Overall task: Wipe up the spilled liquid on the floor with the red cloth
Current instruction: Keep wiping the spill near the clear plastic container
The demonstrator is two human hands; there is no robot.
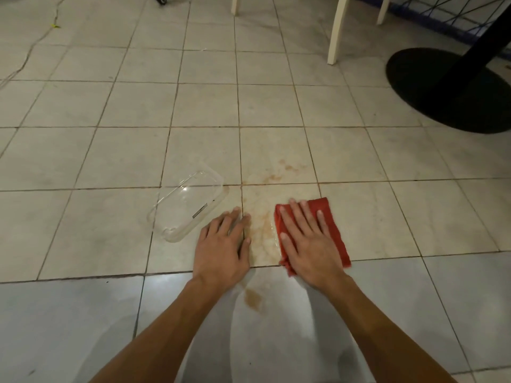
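Wiping is under way. The right hand (307,244) presses the red cloth (333,219) flat to the floor (414,217), its fingers (293,217) straight and spread. The left hand (221,244) rests flat on bare tile, fingers also apart. The folded cloth's long axis runs along the right fingers, pointing away from the person. The spilled liquid (262,230) lies just left of those fingers, with faint stains beyond the fingertips and a patch back between the forearms. The next move is probably a leftward sweep, pressing evenly.
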